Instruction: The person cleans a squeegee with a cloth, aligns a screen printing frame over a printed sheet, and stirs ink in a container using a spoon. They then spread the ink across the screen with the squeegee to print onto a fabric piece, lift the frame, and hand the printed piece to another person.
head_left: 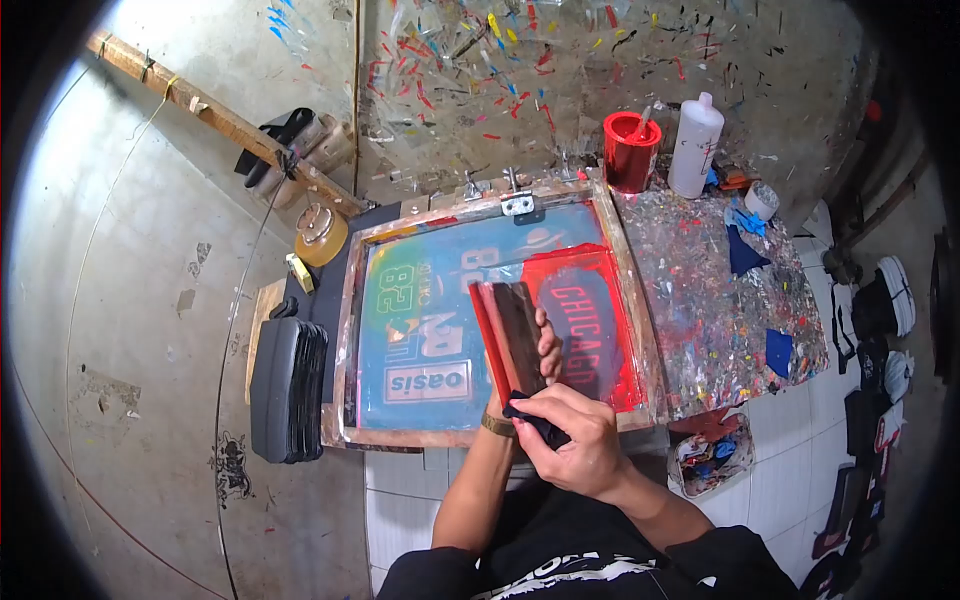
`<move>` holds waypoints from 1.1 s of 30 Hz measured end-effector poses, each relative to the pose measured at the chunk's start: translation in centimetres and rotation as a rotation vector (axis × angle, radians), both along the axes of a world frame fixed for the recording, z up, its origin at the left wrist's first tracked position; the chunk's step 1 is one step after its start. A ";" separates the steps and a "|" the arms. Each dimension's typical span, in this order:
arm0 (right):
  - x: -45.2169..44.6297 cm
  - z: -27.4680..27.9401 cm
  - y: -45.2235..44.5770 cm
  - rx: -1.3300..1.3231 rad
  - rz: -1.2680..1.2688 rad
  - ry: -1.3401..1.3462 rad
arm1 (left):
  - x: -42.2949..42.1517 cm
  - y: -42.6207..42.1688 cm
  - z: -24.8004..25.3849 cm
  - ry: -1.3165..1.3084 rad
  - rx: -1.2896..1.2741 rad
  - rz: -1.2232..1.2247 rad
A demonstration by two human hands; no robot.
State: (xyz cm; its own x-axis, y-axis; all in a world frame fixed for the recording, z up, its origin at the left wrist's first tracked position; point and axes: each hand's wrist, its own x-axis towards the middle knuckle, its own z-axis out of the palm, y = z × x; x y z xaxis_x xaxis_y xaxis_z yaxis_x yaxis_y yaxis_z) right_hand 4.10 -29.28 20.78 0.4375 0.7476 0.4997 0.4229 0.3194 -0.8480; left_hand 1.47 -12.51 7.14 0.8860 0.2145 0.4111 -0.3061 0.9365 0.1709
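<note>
Head view: squeegee (517, 335) is held over the screen (400, 436), near its centre. Long axis runs from 12 to 6 o'clock, upper end leaning slightly toward 11; red edge faces 9 o'clock. Left hand (547, 352): fingers clamped around the squeegee. Right hand (583, 440): thumb and fingers pinched on a dark cloth (540, 427) at the squeegee's 6 o'clock end. Legible screen lettering: "CHICAGO" (574, 336), at 3 o'clock from the squeegee, running downward; "oasis" (428, 383), at 8 o'clock. Shirt (600, 530) lettering is partly cut off, unreadable.

Red-streaked brown squeegee (512, 335), dark cloth (546, 431)
</note>
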 end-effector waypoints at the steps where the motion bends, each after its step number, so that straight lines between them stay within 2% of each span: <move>1: 0.1 -0.1 0.0 -0.008 0.005 0.002 | -0.1 0.0 -0.6 0.002 -0.008 0.005; 3: 0.9 0.5 0.7 -0.012 -0.031 -0.023 | -0.6 -0.6 -0.7 0.155 -0.006 0.120; 5: 1.9 0.8 1.6 -0.001 -0.091 -0.021 | -0.9 -2.5 1.6 0.491 -0.019 0.343; 6: 1.9 0.8 1.6 0.001 -0.085 -0.006 | -0.8 -2.5 2.0 0.544 -0.010 0.384; 10: 1.0 0.0 0.4 -0.065 -0.018 0.031 | -1.4 0.1 1.7 0.211 0.068 0.235; 11: 1.2 -0.2 0.6 -0.072 -0.018 0.037 | -1.5 -0.2 1.2 0.218 0.062 0.235; 13: 2.2 0.1 1.6 -0.031 -0.063 0.029 | -1.4 -1.1 0.7 0.433 0.155 0.507; 14: 3.0 0.9 1.9 -0.085 -0.027 0.117 | -1.6 -2.0 1.0 0.651 0.200 0.651; 15: 3.4 1.3 1.9 -0.170 0.055 0.274 | -1.6 -2.3 1.1 0.682 0.157 0.652; 16: 3.3 0.9 1.8 -0.201 0.078 0.305 | -1.7 -2.7 1.0 0.713 0.114 0.654; 17: 3.1 0.4 1.6 -0.228 0.106 0.332 | -1.4 -1.9 1.1 0.657 0.064 0.638; 19: 2.2 -0.6 0.5 -0.225 0.141 0.407 | -1.9 0.2 2.8 0.231 0.103 0.289; 20: 1.9 -0.7 0.4 -0.166 0.148 0.432 | -2.0 0.3 3.5 0.363 0.163 0.402; 21: 2.0 -0.7 0.6 -0.172 0.146 0.436 | -1.9 -0.2 3.4 0.367 0.158 0.399; 23: 2.4 -0.6 1.2 -0.179 0.077 0.329 | -1.3 -1.1 3.2 0.568 0.144 0.531; 24: 2.3 -0.7 1.2 -0.174 0.069 0.335 | -0.7 -1.7 3.0 0.671 0.222 0.682; 25: 2.3 -0.7 1.2 -0.175 0.068 0.328 | -0.9 -1.3 3.0 0.669 0.228 0.674; 27: 2.1 -0.9 0.9 -0.187 0.082 0.308 | -1.7 -0.5 3.3 0.538 0.139 0.491; 28: 1.9 -0.4 0.5 -0.194 0.063 0.242 | -1.6 -0.4 3.3 0.533 0.134 0.495; 31: 2.0 -0.4 0.9 -0.215 0.037 0.263 | -1.5 -0.2 2.8 0.559 0.077 0.564; 32: 2.3 0.0 1.6 -0.108 0.000 0.198 | -1.8 -0.4 2.2 0.634 0.151 0.590; 33: 2.2 -0.3 1.5 -0.108 -0.012 0.197 | -1.8 -0.7 2.6 0.632 0.153 0.578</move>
